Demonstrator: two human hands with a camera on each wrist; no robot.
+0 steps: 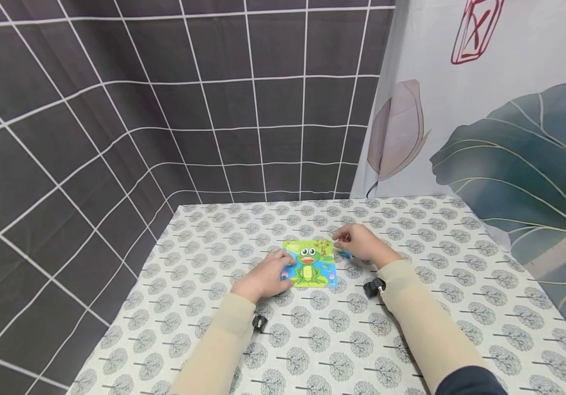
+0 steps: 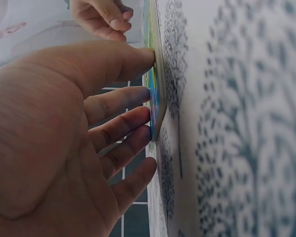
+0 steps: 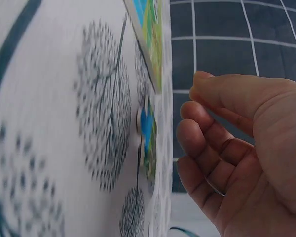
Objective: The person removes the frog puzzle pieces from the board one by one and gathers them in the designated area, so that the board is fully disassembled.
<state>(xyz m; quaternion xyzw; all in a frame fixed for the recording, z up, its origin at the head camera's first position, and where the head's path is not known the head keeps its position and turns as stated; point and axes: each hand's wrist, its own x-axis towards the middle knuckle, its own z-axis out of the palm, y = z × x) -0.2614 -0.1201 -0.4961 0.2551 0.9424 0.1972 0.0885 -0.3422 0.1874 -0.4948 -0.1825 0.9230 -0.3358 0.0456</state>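
A flat frog puzzle (image 1: 307, 273) with a green frog on blue and yellow-green lies on the patterned tablecloth. My left hand (image 1: 266, 276) rests at its left side, and in the left wrist view the thumb and several fairly straight fingertips touch the puzzle board (image 2: 156, 106). Right of the board, my right hand (image 1: 359, 242) is raised over the cloth with its fingers loosely bent. Nothing shows between those fingers in the right wrist view. Below that hand, a loose puzzle piece (image 3: 147, 131) in blue and green lies beside the board's corner, partly hidden in the head view.
The table (image 1: 307, 340) has a white cloth with grey tree prints. A dark curtain with a white grid (image 1: 263, 109) hangs behind and to the left. A pale curtain with large leaf prints (image 1: 520, 148) hangs on the right.
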